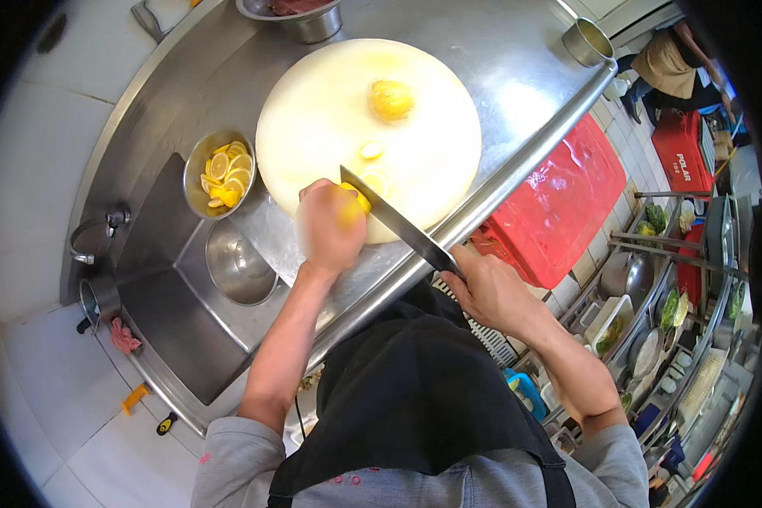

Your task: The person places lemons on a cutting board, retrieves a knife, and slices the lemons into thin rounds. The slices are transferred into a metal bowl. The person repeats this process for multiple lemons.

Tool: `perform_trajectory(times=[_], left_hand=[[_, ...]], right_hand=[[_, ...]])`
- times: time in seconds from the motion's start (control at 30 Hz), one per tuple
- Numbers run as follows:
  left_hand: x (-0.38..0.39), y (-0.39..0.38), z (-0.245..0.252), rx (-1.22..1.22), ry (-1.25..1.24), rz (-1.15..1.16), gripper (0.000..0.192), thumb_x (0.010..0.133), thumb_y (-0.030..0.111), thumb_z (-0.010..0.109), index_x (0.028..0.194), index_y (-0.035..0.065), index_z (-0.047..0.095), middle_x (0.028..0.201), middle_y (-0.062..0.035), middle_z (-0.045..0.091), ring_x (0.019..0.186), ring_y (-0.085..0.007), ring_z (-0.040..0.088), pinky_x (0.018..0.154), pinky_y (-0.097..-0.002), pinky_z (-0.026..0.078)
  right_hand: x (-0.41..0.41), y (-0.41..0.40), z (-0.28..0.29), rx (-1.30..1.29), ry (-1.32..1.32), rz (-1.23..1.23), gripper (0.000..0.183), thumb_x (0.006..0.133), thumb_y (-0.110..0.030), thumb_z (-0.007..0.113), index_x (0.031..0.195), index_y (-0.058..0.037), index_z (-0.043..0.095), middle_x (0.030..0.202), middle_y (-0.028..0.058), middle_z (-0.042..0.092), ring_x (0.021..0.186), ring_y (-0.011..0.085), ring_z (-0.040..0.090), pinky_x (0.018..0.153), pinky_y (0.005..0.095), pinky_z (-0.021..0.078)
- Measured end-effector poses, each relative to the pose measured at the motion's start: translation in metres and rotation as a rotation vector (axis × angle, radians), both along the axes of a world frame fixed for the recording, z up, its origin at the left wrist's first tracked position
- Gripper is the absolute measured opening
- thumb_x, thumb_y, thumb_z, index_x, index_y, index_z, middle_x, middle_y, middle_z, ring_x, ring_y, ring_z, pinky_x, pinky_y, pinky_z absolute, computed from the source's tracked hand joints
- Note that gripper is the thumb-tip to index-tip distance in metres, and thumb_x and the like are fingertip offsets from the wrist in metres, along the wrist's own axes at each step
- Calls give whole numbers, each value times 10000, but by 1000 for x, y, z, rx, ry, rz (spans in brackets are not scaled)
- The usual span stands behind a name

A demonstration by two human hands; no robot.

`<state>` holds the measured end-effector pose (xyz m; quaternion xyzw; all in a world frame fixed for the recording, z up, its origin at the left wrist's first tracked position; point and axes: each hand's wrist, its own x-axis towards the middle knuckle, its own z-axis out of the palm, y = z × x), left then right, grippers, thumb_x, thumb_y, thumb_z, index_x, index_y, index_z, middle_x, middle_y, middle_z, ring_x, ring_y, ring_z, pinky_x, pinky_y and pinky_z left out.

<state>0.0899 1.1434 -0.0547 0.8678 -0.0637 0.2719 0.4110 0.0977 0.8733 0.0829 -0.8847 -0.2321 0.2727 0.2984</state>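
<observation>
A round white cutting board lies on the steel counter. Near its front edge, my left hand grips a lemon, its fingers covering much of the fruit. My right hand holds a kitchen knife by the handle. The blade points away to the upper left, and its tip half lies alongside the lemon. Thin lemon slices lie flat just right of the blade, with a small lemon end piece beyond them. Farther back on the board sits a yellow lump, apparently lemon. A steel bowl of lemon slices stands left of the board.
An empty-looking steel bowl rests at the sink, left of my forearm. A metal bowl with red meat stands behind the board. Past the counter's rail is a red lid. Another person stands far right, beyond laden shelves.
</observation>
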Motion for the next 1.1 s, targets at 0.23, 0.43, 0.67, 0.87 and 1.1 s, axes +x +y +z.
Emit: perform_trajectory(times=[0.23, 0.43, 0.67, 0.87, 1.1], left_hand=[[-3, 8, 11, 94, 28, -67, 380, 874, 193, 702, 1220, 59, 621, 1142, -177, 476, 1029, -308, 505, 942, -438, 448], [-7, 12, 0, 67, -1, -54, 360, 892, 195, 704, 1209, 48, 617, 1147, -183, 477, 1023, -309, 508, 919, -432, 460], [-5, 9, -2, 0, 0, -49, 374, 847, 198, 725, 1186, 67, 636, 1156, -189, 492, 1026, -335, 490, 910, -454, 445], [-5, 8, -3, -6, -5, -34, 367, 829, 195, 732, 1165, 68, 659, 1144, -186, 497, 1024, -334, 494, 908, -454, 446], [-4, 7, -7, 13, -41, -30, 384, 802, 189, 742, 1160, 72, 667, 1128, -190, 510, 1016, -341, 505, 899, -459, 444]], right_hand=[[-4, -4, -16, -11, -66, -72, 258, 1004, -217, 639, 952, 21, 554, 714, 299, 611, 733, 525, 622, 670, 591, 480], [2, -5, 49, -70, -10, -107, 266, 1020, -235, 619, 943, 17, 578, 704, 301, 629, 731, 532, 637, 673, 601, 506], [0, -7, 56, -95, -27, -76, 253, 1018, -228, 622, 957, 15, 578, 695, 293, 623, 728, 524, 639, 669, 595, 508], [6, -6, 58, -69, 16, -48, 220, 1032, -180, 612, 982, 26, 553, 680, 279, 574, 703, 514, 588, 628, 549, 440], [29, 27, 39, -1, 25, -19, 235, 1030, -168, 603, 952, 48, 553, 698, 292, 600, 730, 523, 609, 651, 549, 467]])
